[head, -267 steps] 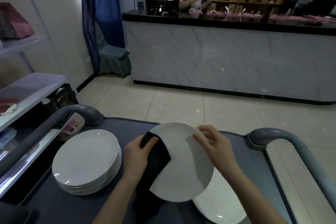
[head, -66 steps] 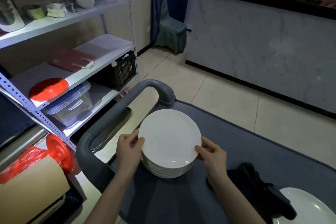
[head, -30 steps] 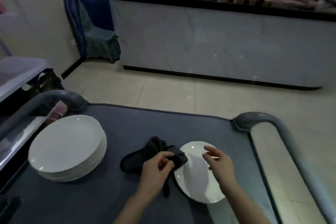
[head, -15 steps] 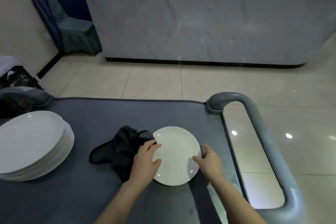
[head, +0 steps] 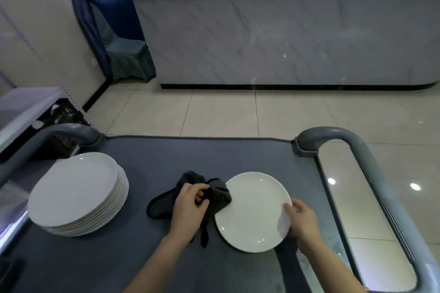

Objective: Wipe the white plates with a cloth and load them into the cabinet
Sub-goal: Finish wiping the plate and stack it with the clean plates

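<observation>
Head view, wiping step in hand: right hand [head: 301, 220] grips the near-right rim of the single white plate [head: 252, 211], thumb over its edge, while left hand [head: 190, 207], just left of that plate, is closed round a bunched dark cloth [head: 220, 194] whose fold overlaps the plate's left rim; the plate sits on the grey cart top [head: 214, 152], and the next move likely calls for steadying it and drawing the cloth across its face. Well left of the plate stands a stack of plates [head: 73, 188], wiped or not cannot be told; far beyond the plate, a marble-fronted counter [head: 285, 38]. No cabinet is identifiable, the shelf unit [head: 31, 100] far left of the plate is cut off, and the plate's underside is hidden.
</observation>
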Motion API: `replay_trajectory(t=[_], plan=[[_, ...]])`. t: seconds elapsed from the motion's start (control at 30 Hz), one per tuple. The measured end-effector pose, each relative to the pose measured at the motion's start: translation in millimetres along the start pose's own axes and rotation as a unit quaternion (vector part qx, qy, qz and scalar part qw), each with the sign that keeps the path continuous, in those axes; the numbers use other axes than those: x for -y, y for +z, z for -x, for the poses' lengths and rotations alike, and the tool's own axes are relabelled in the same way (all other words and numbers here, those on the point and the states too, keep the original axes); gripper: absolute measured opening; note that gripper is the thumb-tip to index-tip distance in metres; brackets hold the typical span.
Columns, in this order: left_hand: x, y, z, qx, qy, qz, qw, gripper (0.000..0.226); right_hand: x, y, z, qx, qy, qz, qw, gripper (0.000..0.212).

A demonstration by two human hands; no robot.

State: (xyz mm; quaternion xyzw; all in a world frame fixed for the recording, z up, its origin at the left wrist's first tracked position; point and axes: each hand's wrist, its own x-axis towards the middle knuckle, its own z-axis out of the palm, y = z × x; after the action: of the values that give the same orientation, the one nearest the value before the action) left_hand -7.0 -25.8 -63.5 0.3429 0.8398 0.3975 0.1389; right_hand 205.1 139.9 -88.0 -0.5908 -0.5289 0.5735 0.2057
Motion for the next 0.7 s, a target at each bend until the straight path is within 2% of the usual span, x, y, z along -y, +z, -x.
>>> replay_trajectory(t=[0.13,0.17,0.23,0.33,0.43,0.53,0.7], plan=[[7.2,-1.1,-18.3,0.079,0.003,-0.096,0.992,0.053,1.0,-22.2,2.3,-0.033,-0.021,-0.009,0.999,0.013],[7.5,0.4,-22.2,0.099,0.004,-0.111,0.989,0.051,1.0,-28.7,3.1,-0.042,-0.023,-0.011,0.999,0.014],[8.0,3.7,-28.2,0.115,0.007,-0.118,0.986,0.034,1.5,-42.3,5.3,-0.061,-0.022,-0.015,0.998,0.016],[7.4,5.0,-35.6,0.088,0.027,-0.096,0.991,0.004,4.9,-56.9,10.2,-0.081,-0.033,-0.021,0.996,0.015],[3.9,3.9,-44.2,0.062,0.053,-0.058,0.995,0.009,15.3,-58.1,17.2,-0.102,-0.065,-0.016,0.993,0.017],[-6.7,-7.0,-51.2,0.04,0.04,0.01,0.998,0.011,29.8,-47.1,22.7,-0.101,-0.085,-0.014,0.991,0.019],[-26.5,-46.8,-62.9,-0.023,0.098,0.086,0.991,0.014,53.1,-15.3,27.0,-0.08,-0.088,-0.034,0.992,0.018]])
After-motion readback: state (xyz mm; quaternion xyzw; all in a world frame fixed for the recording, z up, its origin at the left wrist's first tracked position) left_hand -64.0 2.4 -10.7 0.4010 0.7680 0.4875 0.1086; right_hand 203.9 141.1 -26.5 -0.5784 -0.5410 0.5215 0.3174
